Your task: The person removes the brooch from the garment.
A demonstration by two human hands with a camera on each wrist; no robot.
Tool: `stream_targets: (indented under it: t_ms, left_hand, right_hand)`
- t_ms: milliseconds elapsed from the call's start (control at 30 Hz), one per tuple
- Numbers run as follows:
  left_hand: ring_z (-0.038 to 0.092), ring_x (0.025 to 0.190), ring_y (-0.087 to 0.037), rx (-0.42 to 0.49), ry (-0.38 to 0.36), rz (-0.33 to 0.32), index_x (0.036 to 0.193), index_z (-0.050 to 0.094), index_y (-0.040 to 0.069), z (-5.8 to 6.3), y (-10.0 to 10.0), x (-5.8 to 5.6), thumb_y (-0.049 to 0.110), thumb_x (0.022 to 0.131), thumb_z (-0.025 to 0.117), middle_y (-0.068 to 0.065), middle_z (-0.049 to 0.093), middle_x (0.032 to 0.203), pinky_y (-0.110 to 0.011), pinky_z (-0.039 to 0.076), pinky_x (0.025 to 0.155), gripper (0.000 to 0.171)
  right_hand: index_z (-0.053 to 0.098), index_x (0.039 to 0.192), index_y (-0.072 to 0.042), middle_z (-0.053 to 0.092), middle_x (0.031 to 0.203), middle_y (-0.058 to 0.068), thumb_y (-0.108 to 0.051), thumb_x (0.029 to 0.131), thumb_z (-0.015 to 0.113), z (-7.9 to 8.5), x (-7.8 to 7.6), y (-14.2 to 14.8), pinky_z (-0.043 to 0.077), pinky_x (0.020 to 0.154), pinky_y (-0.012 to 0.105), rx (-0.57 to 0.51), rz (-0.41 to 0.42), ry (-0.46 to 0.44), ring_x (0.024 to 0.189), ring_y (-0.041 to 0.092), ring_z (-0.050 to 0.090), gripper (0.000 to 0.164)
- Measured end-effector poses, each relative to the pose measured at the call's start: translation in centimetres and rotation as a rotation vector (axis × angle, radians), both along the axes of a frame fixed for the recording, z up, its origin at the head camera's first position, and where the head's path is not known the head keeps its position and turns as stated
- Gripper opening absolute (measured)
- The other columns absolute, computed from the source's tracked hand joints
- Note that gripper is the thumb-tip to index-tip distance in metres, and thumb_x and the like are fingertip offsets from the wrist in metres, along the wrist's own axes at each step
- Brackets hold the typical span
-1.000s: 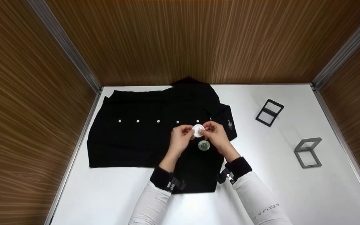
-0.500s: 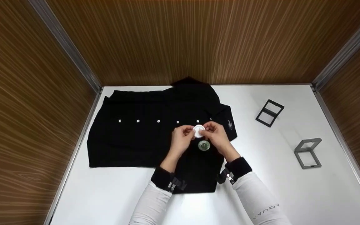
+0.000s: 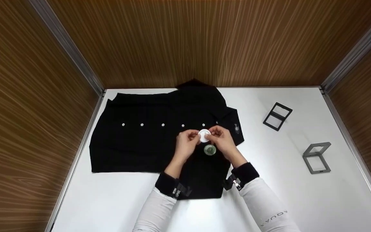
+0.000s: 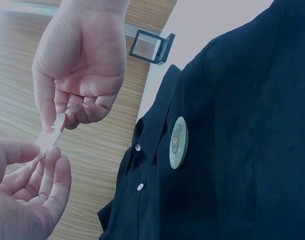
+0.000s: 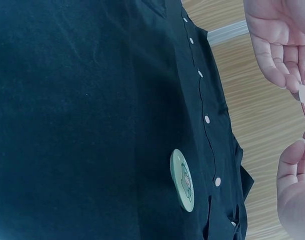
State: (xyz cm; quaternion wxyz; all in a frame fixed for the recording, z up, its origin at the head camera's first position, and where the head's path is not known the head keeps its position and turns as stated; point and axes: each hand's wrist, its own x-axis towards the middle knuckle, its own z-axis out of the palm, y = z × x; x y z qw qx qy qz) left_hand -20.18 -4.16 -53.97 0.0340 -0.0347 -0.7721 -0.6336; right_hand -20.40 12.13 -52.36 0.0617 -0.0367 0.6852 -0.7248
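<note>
Between both hands is a round badge (image 3: pixel 204 135), its white back facing up in the head view and a red edge showing in the left wrist view. My left hand (image 3: pixel 186 144) pinches its left side with thumb and fingers. On the opposite side, my right hand (image 3: pixel 223 140) pinches it, the thumb lying over the white face. A second badge, the green round badge (image 3: pixel 210 149), is on the black shirt (image 3: pixel 134 146) just below the hands. Both wrist views show the held badge raised off the cloth, with the green badge (image 4: pixel 179 143) lying against the shirt.
The short-sleeved shirt lies spread on the white table (image 3: pixel 114 203), its collar (image 3: pixel 235 124) to the right and a row of white buttons along it. Farther right are a black hinged frame (image 3: pixel 278 116) and a grey hinged frame (image 3: pixel 316 158), both opened. Wood-grain panels (image 3: pixel 204 42) enclose the table.
</note>
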Motion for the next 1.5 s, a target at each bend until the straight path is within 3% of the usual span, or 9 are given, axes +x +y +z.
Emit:
stream_targets:
  t_ms: [100, 200, 500, 700, 867, 1000, 1200, 1333, 1500]
  left_hand:
    - [0.068, 0.066, -0.023, -0.012, -0.001, 0.005, 0.097, 0.071, -0.007, -0.1, -0.1, 0.1, -0.002, 0.088, 0.067, -0.011, 0.07, 0.079, -0.03, 0.058, 0.064, 0.011]
    - [0.068, 0.067, -0.022, -0.002, -0.008, 0.009, 0.098, 0.071, -0.007, -0.1, -0.2, 0.1, 0.0, 0.089, 0.066, -0.01, 0.07, 0.08, -0.027, 0.058, 0.064, 0.012]
    - [0.065, 0.067, -0.018, 0.114, -0.086, 0.024, 0.094, 0.071, -0.004, 0.2, -0.5, 0.0, 0.019, 0.098, 0.063, -0.011, 0.069, 0.079, -0.031, 0.058, 0.067, 0.025]
    - [0.066, 0.07, -0.02, 0.114, -0.148, 0.018, 0.095, 0.07, -0.004, 0.4, -0.7, 0.0, 0.025, 0.096, 0.066, -0.019, 0.068, 0.086, -0.031, 0.058, 0.068, 0.029]
    - [0.067, 0.071, -0.021, 0.157, -0.162, -0.03, 0.099, 0.071, -0.007, 0.4, -0.7, 0.0, 0.022, 0.096, 0.066, -0.02, 0.068, 0.086, -0.033, 0.059, 0.069, 0.029]
    - [0.066, 0.069, -0.019, 0.245, -0.185, -0.074, 0.107, 0.068, -0.01, 0.5, -0.6, 0.2, 0.012, 0.096, 0.063, -0.02, 0.069, 0.088, -0.034, 0.059, 0.071, 0.025]
    - [0.064, 0.066, -0.014, 0.374, -0.226, -0.105, 0.113, 0.064, -0.014, 0.7, -0.2, 0.1, -0.003, 0.094, 0.059, -0.016, 0.07, 0.09, -0.03, 0.058, 0.068, 0.023]
    - [0.063, 0.067, -0.013, 0.383, -0.206, -0.136, 0.115, 0.063, -0.015, 0.5, -0.1, 0.1, -0.007, 0.092, 0.058, -0.019, 0.07, 0.095, -0.029, 0.058, 0.067, 0.025]
    - [0.063, 0.07, -0.014, 0.338, -0.178, -0.166, 0.117, 0.063, -0.013, 0.3, 0.0, 0.2, -0.007, 0.093, 0.059, -0.017, 0.069, 0.096, -0.03, 0.057, 0.07, 0.025]
  right_hand:
    - [0.058, 0.093, 0.012, 0.056, 0.077, 0.006, 0.009, 0.085, 0.066, 0.3, 0.2, -0.1, 0.044, 0.053, 0.021, 0.032, 0.01, 0.02, 0.06, 0.011, 0.05, 0.012]
    - [0.058, 0.094, 0.014, 0.056, 0.077, 0.008, 0.009, 0.085, 0.067, 0.7, 0.5, -0.2, 0.043, 0.052, 0.019, 0.084, 0.019, 0.062, 0.06, 0.009, 0.049, 0.013]
    - [0.061, 0.091, 0.013, 0.059, 0.077, 0.016, 0.007, 0.085, 0.07, 1.5, 1.4, -0.6, 0.044, 0.057, 0.018, 0.235, 0.001, 0.295, 0.065, 0.017, 0.052, 0.012]
    - [0.062, 0.091, 0.013, 0.062, 0.082, 0.018, 0.009, 0.084, 0.071, 1.2, 1.6, -0.6, 0.056, 0.061, 0.026, 0.192, -0.027, 0.335, 0.067, 0.021, 0.063, 0.012]
    - [0.065, 0.089, 0.013, 0.061, 0.089, 0.021, 0.01, 0.081, 0.073, 0.9, 1.5, -0.2, 0.057, 0.07, 0.029, 0.188, -0.065, 0.369, 0.077, 0.025, 0.066, 0.011]
    - [0.065, 0.089, 0.016, 0.059, 0.093, 0.024, 0.014, 0.079, 0.072, 0.7, 1.4, 0.2, 0.055, 0.075, 0.025, 0.147, -0.053, 0.333, 0.083, 0.024, 0.066, 0.012]
    - [0.066, 0.092, 0.021, 0.057, 0.097, 0.026, 0.021, 0.078, 0.06, 0.6, 1.4, 0.8, 0.052, 0.078, 0.021, 0.077, -0.025, 0.287, 0.089, 0.026, 0.061, 0.016]
    - [0.064, 0.1, 0.02, 0.062, 0.097, 0.024, 0.016, 0.085, 0.062, -0.5, 0.9, 1.2, 0.054, 0.075, 0.022, 0.032, -0.054, 0.227, 0.085, 0.019, 0.062, 0.016]
    - [0.061, 0.108, 0.018, 0.067, 0.091, 0.017, 0.006, 0.091, 0.064, -2.4, 0.0, 1.5, 0.058, 0.065, 0.028, -0.027, -0.051, 0.08, 0.071, 0.014, 0.065, 0.021]
